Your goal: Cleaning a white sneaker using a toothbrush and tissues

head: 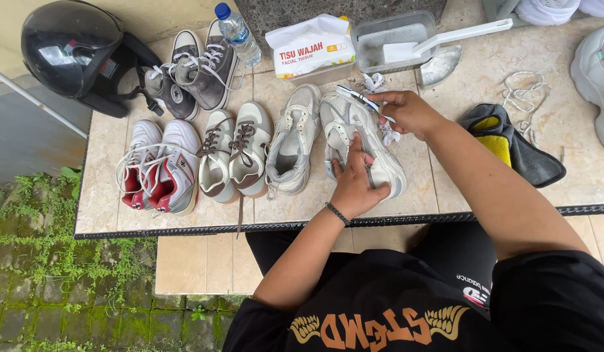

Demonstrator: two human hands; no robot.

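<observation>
While my left hand (353, 186) pins the pale sneaker (360, 140) flat on the bench (439, 189), fingers clamped over its side, my right hand (406, 112) grips a small brush (362, 98) at the tongue. Judged step: scrubbing the upper. Next calls for steady, short strokes.

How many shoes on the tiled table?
9 at least: two grey high-tops at the back, red-white pair, brown-white pair, two pale sneakers, one under the left hand, one at the right edge; more may be cropped.
</observation>
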